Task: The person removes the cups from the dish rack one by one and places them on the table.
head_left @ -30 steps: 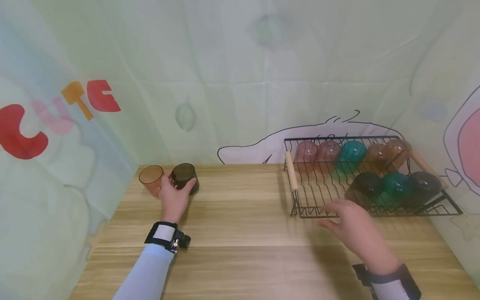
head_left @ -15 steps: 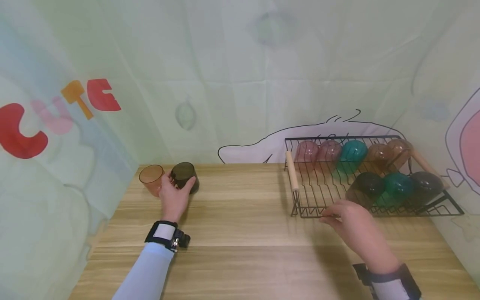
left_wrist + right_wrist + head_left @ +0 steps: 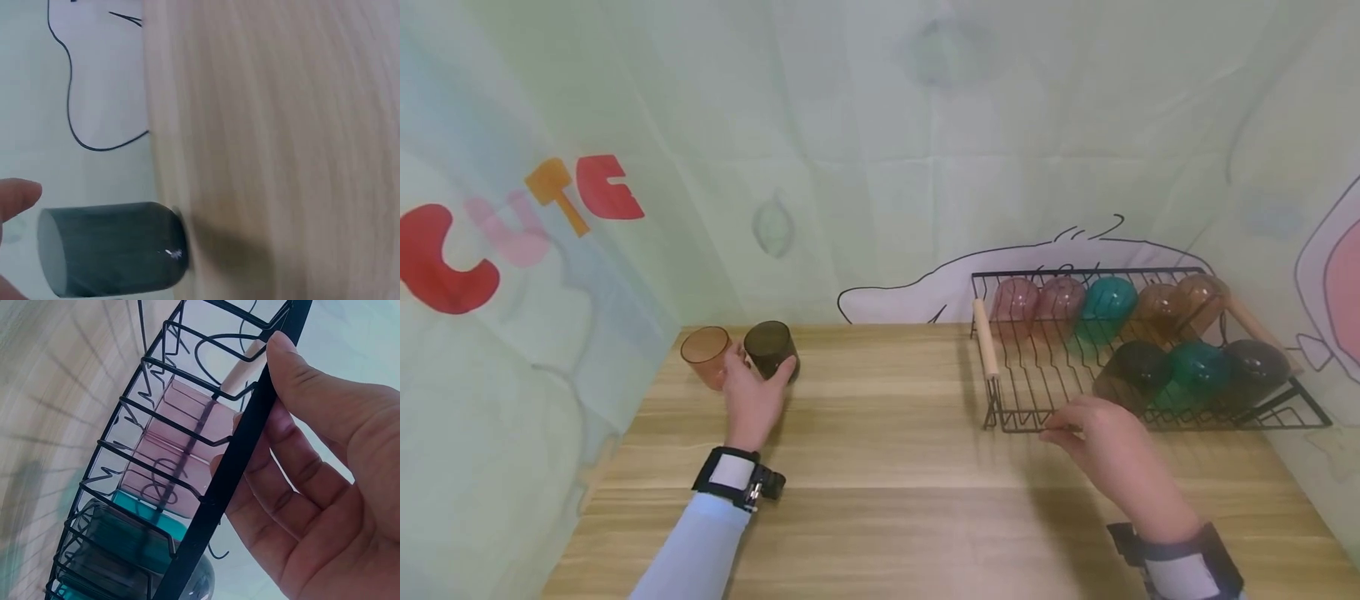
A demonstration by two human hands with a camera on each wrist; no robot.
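At the left, my left hand (image 3: 752, 408) curves loosely behind a dark smoky cup (image 3: 769, 343), its fingers reaching between that cup and an amber cup (image 3: 706, 354). Both cups stand upright on the table. From the left wrist, the dark cup (image 3: 115, 250) shows whole, with a gap between it and the fingertip (image 3: 20, 192) nearby. On the right, my right hand (image 3: 1116, 462) pinches the front edge of a black wire dish rack (image 3: 1026, 430). The right wrist view shows its thumb (image 3: 312, 387) on the flat rim and the other fingers bent behind.
Upside-down cups sit in two rows on the rack: pink cups (image 3: 1017, 304), a teal cup (image 3: 1108, 304) and amber cups (image 3: 1201, 302) behind, dark and teal cups (image 3: 1198, 371) in front. A wooden handle (image 3: 985, 337) marks its left end. Printed cloth (image 3: 865, 167) hangs behind the wooden table (image 3: 880, 467).
My right thumb and fingers have closed together on the rack's front edge, having been spread apart in front of it. My left hand and the cups look unmoved.
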